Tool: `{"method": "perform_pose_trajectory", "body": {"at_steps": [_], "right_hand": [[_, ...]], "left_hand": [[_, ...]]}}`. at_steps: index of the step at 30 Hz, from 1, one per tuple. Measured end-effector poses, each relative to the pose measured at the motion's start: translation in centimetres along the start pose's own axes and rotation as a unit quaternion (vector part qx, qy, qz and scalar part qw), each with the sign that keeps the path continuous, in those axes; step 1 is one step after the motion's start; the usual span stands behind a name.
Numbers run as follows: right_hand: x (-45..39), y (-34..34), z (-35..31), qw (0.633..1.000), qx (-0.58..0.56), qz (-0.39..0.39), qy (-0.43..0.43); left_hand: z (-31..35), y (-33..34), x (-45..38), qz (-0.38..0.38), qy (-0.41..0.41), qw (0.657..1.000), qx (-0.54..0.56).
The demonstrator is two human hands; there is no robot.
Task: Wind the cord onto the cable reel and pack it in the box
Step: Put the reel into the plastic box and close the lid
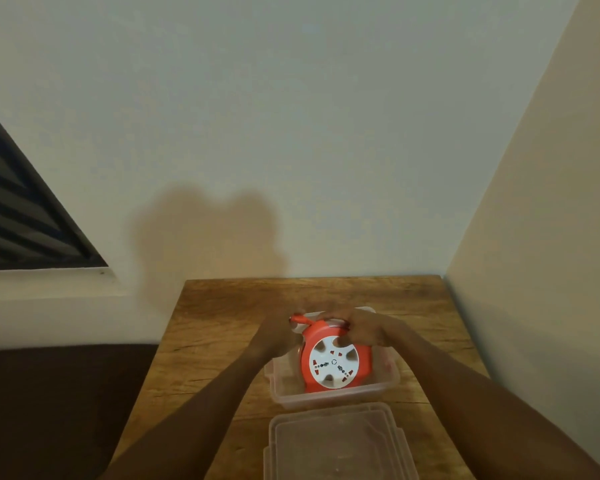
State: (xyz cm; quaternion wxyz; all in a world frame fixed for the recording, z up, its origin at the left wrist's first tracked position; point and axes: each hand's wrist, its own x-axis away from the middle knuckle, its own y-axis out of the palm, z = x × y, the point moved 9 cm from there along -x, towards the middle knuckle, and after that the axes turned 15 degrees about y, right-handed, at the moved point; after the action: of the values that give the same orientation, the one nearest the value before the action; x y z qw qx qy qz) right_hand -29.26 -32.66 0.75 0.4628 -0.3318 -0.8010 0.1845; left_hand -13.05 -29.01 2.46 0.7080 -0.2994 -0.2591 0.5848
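Gripping the orange cable reel (336, 362) upright inside the clear box (329, 396), our right hand (364, 329) clamps its top; our left hand (278, 336) pinches the plug (300, 319).

No legible text, labels or numbers; cable reel (335, 362) face markings too blurred.

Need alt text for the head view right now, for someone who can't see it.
Both hands hold an orange cable reel upright in a clear plastic box on a wooden table: left hand at the plug end, right hand on top. The box's clear lid lies nearer the camera.
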Motion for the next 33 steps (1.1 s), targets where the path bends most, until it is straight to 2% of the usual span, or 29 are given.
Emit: {"method": "perform_pose_trajectory", "body": {"at_steps": [5,9,12,16,23,25,27,30,33], "right_hand": [[-0.7,0.5,0.1,1.000,-0.016,-0.012,0.010],[-0.9,0.4,-0.1,0.999,0.005,0.038,-0.001],[-1.1,0.4,0.1,0.998,0.005,0.068,-0.001],[-1.4,0.3,0.3,0.996,-0.010,0.093,-0.007],[-1.2,-0.9,1.1,0.976,-0.091,0.196,-0.002],[-1.4,-0.4,1.5,0.974,-0.109,0.198,0.006],[-1.3,0.0,1.4,0.976,-0.078,0.205,0.008],[-0.8,-0.4,0.9,0.964,0.019,0.266,0.009],[0.4,-0.6,0.6,0.951,0.056,0.303,0.020]], "left_hand": [[-0.4,-0.2,0.0,0.036,-0.009,0.999,-0.022],[-0.4,-0.5,0.1,0.095,-0.033,0.994,-0.029],[-0.2,-0.3,1.0,0.103,-0.032,0.991,-0.077],[-0.4,0.5,2.2,0.086,-0.048,0.985,-0.140],[-1.2,1.0,1.1,0.023,-0.082,0.987,-0.136],[-1.4,1.0,0.7,0.004,-0.090,0.986,-0.139],[-1.4,1.1,0.4,-0.014,-0.090,0.984,-0.151],[-1.1,1.1,0.0,-0.039,-0.087,0.982,-0.166],[-1.2,0.5,-0.3,-0.046,-0.087,0.984,-0.147]]}}
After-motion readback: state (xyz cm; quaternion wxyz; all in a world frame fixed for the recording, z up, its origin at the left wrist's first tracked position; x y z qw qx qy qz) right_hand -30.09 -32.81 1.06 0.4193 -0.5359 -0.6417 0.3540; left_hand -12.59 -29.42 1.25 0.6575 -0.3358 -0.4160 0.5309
